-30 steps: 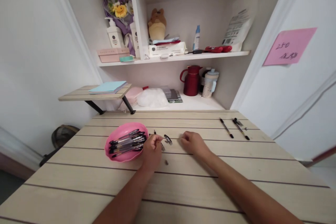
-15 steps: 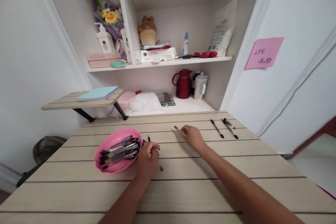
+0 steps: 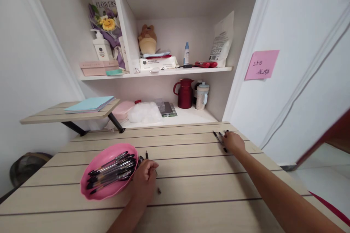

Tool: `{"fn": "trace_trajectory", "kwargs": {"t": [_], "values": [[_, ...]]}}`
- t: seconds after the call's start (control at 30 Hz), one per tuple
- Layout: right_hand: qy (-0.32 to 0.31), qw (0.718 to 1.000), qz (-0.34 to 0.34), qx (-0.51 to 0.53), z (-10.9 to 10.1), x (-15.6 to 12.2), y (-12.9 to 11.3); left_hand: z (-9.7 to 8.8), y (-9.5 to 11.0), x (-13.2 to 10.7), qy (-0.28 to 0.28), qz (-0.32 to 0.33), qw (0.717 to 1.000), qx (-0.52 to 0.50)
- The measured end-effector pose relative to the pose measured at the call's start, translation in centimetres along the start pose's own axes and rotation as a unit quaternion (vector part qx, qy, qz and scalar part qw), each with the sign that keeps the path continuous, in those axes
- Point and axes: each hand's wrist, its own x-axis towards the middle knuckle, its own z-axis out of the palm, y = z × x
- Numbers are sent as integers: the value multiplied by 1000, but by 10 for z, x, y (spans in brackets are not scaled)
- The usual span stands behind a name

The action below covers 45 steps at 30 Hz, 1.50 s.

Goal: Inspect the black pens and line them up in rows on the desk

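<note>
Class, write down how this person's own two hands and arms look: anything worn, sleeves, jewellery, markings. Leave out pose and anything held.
The left hand and the right hand are bare, with no gloves. No ring, watch or bracelet can be seen on either. The arms behind them are uncovered as far as the picture's edge, so no sleeve shows. No markings are visible on them.

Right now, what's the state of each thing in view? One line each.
Pink plastic bowl: upright, filled with black pens.
Left hand: curled shut beside the bowl, contents hidden.
Right hand: stretched out, fingers on loose black pens near the wooden table's far edge.
Small dark pen part: lying loose by the left hand.
Dark red jug: upright, lid on.
</note>
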Motion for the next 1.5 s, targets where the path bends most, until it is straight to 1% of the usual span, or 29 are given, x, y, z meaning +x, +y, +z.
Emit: {"fn": "trace_trajectory", "kwargs": {"t": [0.2,0.3,0.43,0.53,0.73,0.83,0.93,1.0,1.07,1.1,1.17,1.2,1.23,1.27,1.33,1.4,1.5], "values": [[-12,1000,0,-8,-5,-2,5,-1,2,0,0,3,1000,3],[-19,1000,-3,-12,-5,-13,6,-1,5,-1,1,6,1000,1],[-46,999,-7,-20,1,-30,4,0,7,-1,-9,9,1000,4],[-58,998,-8,-25,4,-37,4,0,8,-1,-7,13,1000,8],[-51,998,-6,-30,2,-43,11,-1,6,0,-2,20,1000,10],[-43,999,-9,-20,-4,-48,14,-1,4,0,9,23,1000,5],[-14,1000,-18,-5,-12,-56,9,-2,5,1,24,23,999,8],[5,999,-43,9,-16,-65,-4,-4,7,2,35,17,999,7],[1,994,-102,40,-16,-80,-26,-7,8,3,53,9,999,-3],[-15,987,-144,67,-14,-91,-41,-8,8,3,65,5,998,-9],[-74,959,-237,141,-10,-117,-73,-10,8,4,89,1,996,-22],[-111,936,-283,179,-8,-132,-90,-11,8,4,98,1,995,-28],[-143,916,-312,210,-6,-148,-106,-11,8,4,104,2,994,-32],[-162,902,-328,230,-5,-162,-121,-12,7,4,109,4,993,-33],[-187,881,-363,240,-2,-184,-146,-13,8,4,117,11,992,-33],[-182,883,-374,218,-1,-194,-164,-15,9,5,124,18,992,-34],[-148,895,-384,170,0,-188,-183,-18,10,5,129,23,991,-40]]}}
